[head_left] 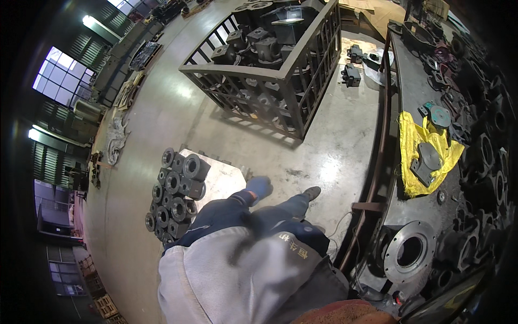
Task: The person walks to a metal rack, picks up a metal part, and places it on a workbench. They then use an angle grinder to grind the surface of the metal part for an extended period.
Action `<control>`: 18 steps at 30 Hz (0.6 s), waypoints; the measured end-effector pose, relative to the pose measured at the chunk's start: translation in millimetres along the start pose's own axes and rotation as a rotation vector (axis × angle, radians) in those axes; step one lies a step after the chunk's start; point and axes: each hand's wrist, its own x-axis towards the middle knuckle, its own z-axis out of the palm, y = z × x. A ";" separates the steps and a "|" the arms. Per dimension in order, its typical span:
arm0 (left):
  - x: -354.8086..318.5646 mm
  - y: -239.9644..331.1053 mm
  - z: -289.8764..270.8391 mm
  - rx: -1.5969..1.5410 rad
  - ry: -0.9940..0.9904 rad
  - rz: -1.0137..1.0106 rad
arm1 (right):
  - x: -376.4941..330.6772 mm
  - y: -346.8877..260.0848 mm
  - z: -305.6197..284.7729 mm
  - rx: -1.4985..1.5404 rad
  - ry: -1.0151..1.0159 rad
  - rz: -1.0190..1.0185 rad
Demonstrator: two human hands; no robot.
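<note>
A person in a grey and navy jacket stands on a workshop floor, their left hand [259, 187] in a blue glove swung out in front, holding nothing, though blur hides whether it is curled or loose; the right hand is out of sight. Just left of the hand lies a stack of castings [175, 193] on a metal sheet [224, 181]. Beyond stands a steel cage [280, 65] of castings, and a bench [415, 97] with a yellow cloth [410, 146] runs along the right.

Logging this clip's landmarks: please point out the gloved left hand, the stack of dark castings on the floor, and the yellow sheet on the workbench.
left hand [259, 186], head view, on the back of the blue glove.
stack of castings [175, 194], head view, on a middle casting.
yellow sheet [411, 141], head view, on its bare left fold.
</note>
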 end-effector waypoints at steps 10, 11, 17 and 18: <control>2.0 177.9 -76.2 -0.344 0.250 0.540 | -14.2 -11.3 -10.6 0.090 -0.026 -0.059; -6.5 208.5 -80.6 -0.470 0.256 0.597 | -17.0 -12.6 -11.8 0.103 -0.024 -0.064; -91.4 375.6 -67.6 -0.712 0.118 1.282 | -36.6 -21.1 -23.1 0.211 -0.035 -0.097; -114.1 391.7 -57.7 -0.789 0.025 1.406 | -40.5 -22.4 -25.0 0.236 -0.039 -0.099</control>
